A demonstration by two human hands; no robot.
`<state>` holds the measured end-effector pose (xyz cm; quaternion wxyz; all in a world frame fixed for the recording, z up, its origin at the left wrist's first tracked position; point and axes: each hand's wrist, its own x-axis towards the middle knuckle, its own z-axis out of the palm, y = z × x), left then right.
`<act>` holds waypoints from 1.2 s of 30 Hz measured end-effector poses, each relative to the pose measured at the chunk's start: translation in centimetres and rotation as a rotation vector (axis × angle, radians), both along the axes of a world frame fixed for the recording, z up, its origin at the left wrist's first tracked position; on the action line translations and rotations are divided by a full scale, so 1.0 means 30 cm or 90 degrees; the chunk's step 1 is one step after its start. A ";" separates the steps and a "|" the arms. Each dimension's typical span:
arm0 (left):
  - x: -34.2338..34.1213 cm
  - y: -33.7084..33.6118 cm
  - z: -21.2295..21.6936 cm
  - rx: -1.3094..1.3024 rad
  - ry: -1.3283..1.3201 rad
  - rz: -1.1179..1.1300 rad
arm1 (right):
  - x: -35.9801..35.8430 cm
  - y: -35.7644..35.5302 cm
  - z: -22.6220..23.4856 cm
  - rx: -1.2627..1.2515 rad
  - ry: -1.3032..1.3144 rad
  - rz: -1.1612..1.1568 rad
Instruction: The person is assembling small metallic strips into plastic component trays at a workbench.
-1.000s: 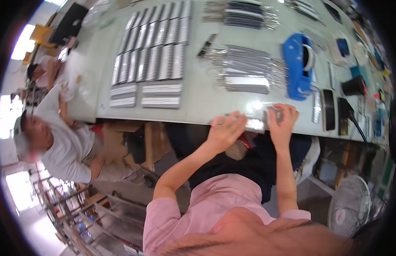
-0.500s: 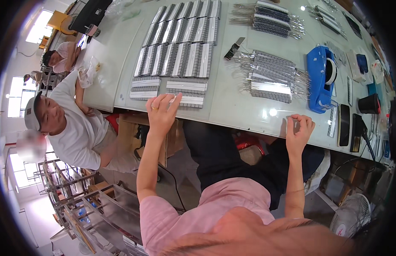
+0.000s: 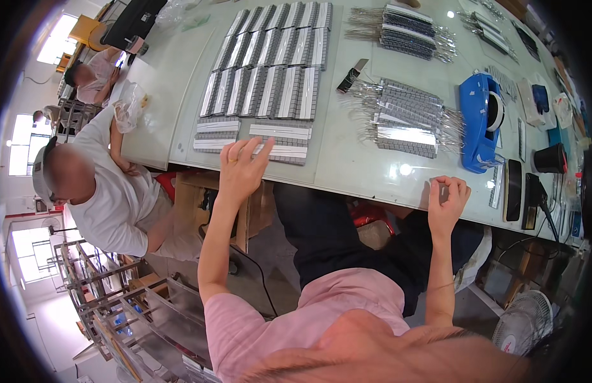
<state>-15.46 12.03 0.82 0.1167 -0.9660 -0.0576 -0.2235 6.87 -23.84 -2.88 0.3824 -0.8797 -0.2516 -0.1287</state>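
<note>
My left hand (image 3: 242,168) rests at the near end of a set of grey strips. Its fingers are spread over the edge of a grey strip with a white band (image 3: 286,152); it appears to hold nothing. A similar strip (image 3: 280,132) lies just beyond, and a shorter pair (image 3: 217,127) sits to the left. My right hand (image 3: 448,201) is at the table's front edge, fingers loosely bent and thumb apart, with nothing seen in it. Beyond it lies a pile of grey strips with wire ends (image 3: 407,112).
Rows of strips (image 3: 267,57) cover the middle. A box cutter (image 3: 352,75) lies by the wired strips (image 3: 407,32). At right stand a blue tape dispenser (image 3: 478,124) and a black cup (image 3: 551,157). A person in white (image 3: 120,191) sits at left, beside a plastic bag (image 3: 130,108).
My hands stay in almost the same places; my left forearm has shifted slightly left. The person in white and the farther seated person have moved their heads.
</note>
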 end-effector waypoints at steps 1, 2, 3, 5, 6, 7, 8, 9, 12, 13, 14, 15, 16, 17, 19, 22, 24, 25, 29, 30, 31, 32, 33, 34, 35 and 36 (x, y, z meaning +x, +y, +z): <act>-0.013 0.001 0.002 -0.004 -0.009 0.013 | 0.001 -0.002 0.001 -0.001 0.004 -0.003; -0.029 0.004 0.007 -0.006 -0.016 0.026 | -0.001 0.001 0.001 0.000 0.005 -0.004; -0.041 0.009 -0.001 -0.005 -0.016 0.025 | -0.001 0.004 0.002 -0.002 0.000 -0.001; -0.052 0.020 -0.021 -0.077 -0.044 0.024 | 0.000 0.007 0.003 -0.004 -0.005 0.000; -0.054 0.029 -0.016 -0.077 -0.046 0.023 | 0.000 0.008 0.001 -0.005 -0.010 0.001; -0.055 0.040 -0.006 -0.113 -0.041 0.020 | 0.002 0.009 0.001 -0.006 -0.016 0.002; -0.053 0.050 0.008 -0.149 -0.035 0.015 | 0.000 0.007 0.000 -0.006 -0.017 -0.001; -0.052 0.062 0.024 -0.163 -0.024 0.014 | -0.001 0.006 -0.001 -0.003 -0.013 0.000; -0.049 0.097 0.068 -0.186 0.018 0.008 | -0.001 0.005 -0.002 0.003 -0.016 0.000; -0.047 0.112 0.074 -0.183 0.017 0.007 | -0.001 0.006 -0.001 0.003 -0.024 0.003; -0.042 0.128 0.077 -0.193 0.033 0.010 | 0.000 0.007 -0.002 0.006 -0.026 0.002; -0.041 0.140 0.079 -0.202 0.049 0.013 | -0.002 0.007 -0.002 0.009 -0.029 0.002; -0.042 0.148 0.079 -0.199 0.047 0.012 | -0.005 0.007 -0.001 0.011 -0.032 0.002; -0.039 0.156 0.078 -0.203 0.061 0.010 | -0.006 0.007 0.000 0.015 -0.035 0.001; -0.035 0.167 0.082 -0.204 0.072 0.005 | -0.009 0.007 0.001 0.022 -0.034 0.002; -0.029 0.161 0.085 -0.209 0.059 0.023 | -0.009 -0.002 0.003 0.022 -0.052 -0.003; -0.016 0.144 0.085 -0.207 0.043 -0.002 | -0.005 -0.008 -0.003 0.019 -0.063 -0.005; -0.016 0.129 0.088 -0.208 0.045 0.013 | -0.001 -0.009 -0.005 0.016 -0.071 0.001; 0.046 -0.058 0.116 -0.227 -0.007 -0.022 | 0.004 0.013 -0.002 0.021 -0.095 0.005; 0.090 -0.133 0.115 -0.233 -0.025 -0.072 | 0.004 0.014 -0.002 0.031 -0.087 0.006; 0.137 -0.197 0.098 -0.246 -0.021 -0.122 | 0.004 0.014 -0.001 0.043 -0.080 0.009; 0.181 -0.262 0.081 -0.258 -0.017 -0.172 | 0.005 0.011 -0.003 0.043 -0.083 0.009; 0.233 -0.330 0.064 -0.286 -0.025 -0.211 | 0.005 0.008 -0.004 0.037 -0.087 0.002; 0.290 -0.394 0.047 -0.314 -0.032 -0.250 | 0.004 0.005 -0.006 0.047 -0.074 0.002; 0.344 -0.448 0.026 -0.326 -0.050 -0.277 | 0.001 0.006 -0.003 0.061 -0.060 0.007; 0.401 -0.489 0.002 -0.338 -0.068 -0.306 | 0.000 0.005 0.004 0.066 -0.071 0.013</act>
